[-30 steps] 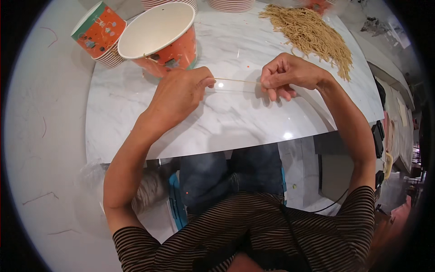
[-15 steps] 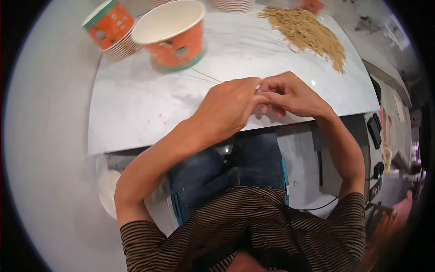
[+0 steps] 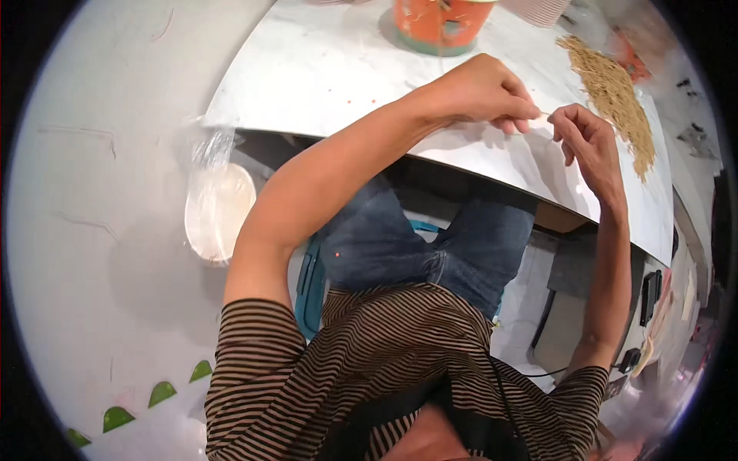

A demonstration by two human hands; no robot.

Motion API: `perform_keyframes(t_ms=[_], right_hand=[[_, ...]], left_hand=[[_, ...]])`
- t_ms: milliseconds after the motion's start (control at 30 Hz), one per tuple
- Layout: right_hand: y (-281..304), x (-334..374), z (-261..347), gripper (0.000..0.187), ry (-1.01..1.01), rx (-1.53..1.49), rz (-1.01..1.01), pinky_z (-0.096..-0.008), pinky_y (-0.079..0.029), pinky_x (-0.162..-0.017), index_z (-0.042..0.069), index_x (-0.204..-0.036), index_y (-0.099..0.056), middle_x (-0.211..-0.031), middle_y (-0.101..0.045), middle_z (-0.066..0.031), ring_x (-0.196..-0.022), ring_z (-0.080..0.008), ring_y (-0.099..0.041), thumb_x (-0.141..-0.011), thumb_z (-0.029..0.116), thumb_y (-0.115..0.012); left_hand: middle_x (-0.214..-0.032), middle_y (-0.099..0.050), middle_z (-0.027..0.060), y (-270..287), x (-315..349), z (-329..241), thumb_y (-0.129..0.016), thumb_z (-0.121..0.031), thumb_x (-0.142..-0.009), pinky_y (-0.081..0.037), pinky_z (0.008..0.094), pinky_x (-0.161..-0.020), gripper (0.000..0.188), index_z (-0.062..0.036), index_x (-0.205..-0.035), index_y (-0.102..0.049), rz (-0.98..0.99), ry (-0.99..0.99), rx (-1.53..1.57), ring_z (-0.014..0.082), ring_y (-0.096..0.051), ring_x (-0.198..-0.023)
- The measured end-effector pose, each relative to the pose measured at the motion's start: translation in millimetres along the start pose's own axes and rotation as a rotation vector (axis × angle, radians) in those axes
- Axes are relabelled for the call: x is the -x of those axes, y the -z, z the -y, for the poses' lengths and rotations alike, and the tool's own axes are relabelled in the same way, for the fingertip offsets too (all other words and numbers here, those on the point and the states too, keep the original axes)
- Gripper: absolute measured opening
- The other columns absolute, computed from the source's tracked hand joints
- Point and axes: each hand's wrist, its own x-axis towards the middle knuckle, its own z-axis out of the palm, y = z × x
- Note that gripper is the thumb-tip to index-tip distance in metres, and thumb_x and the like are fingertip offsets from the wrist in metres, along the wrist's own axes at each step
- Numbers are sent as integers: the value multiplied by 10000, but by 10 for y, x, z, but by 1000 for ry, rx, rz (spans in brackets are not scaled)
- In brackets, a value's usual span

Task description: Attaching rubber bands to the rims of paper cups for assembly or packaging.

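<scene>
My left hand [image 3: 492, 96] is over the near edge of the white table, its thumb and fingertips pinched together. A short gap away, my right hand [image 3: 588, 142] faces it with thumb and forefinger also closed. Between the fingertips shows a bit of a thin tan strand [image 3: 544, 114], apparently gripped from both sides. Beyond the hands stands an orange paper tub [image 3: 461, 27] with a green base, cut off by the top of the view; a thin strand hangs down its side. To the right of my right hand lies a heap of thin tan strands [image 3: 611, 88].
The marbled white table [image 3: 300, 73] has a few tiny orange specks on it. Stacked paper tubs [image 3: 538, 9] stand at the far edge. Left of the table, a pale oval container [image 3: 219, 215] sits by clear plastic wrap [image 3: 211, 150]. A black cable [image 3: 538, 374] runs beside my right side.
My hands, touching before, are now slightly apart, with a strand showing between them. The view has turned, so table and tub sit higher and further right; the left tub stack has left view.
</scene>
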Motion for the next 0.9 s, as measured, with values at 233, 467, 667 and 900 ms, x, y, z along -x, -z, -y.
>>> perform_keyframes(t_ms=[233, 467, 667, 900], right_hand=[[5, 183, -334, 290, -140, -339, -464, -231, -445, -540, 4, -1118, -720, -902, -676, -24, -608, -48, -533, -1000, 267, -701], [-224, 646, -163, 357, -123, -331, -680, -227, -405, -527, -14, -1130, -749, -746, -537, 39, -602, -46, -480, -1042, 313, -636], [-635, 362, 234, 550, -372, -844, -164, -232, -517, -586, -61, -1204, -690, -959, -664, -37, -746, -86, -594, -1103, 447, -507], [-507, -267, 99, 282, -258, -760, 82, -317, -587, -824, -15, -1082, -722, -983, -733, -59, -885, -133, -688, -1041, 259, -667]], left_hand=[[-912, -751, 78, -11, 92, -18, -762, -275, -962, -558, 233, -661, 298, 9, -1046, -732, -190, 41, 265, 97, -676, -704], [-894, -747, 60, 55, 38, -131, -748, -268, -969, -508, 224, -586, 274, -4, -1042, -731, -221, 24, 125, 73, -635, -662], [-751, -739, 78, -243, 211, -56, -732, -170, -924, -488, 302, -566, 151, -26, -947, -771, -301, -285, -375, 126, -644, -612], [-844, -735, 103, -213, 332, 98, -731, -109, -903, -536, 389, -614, 59, -62, -935, -746, -511, -354, -667, 307, -700, -704]])
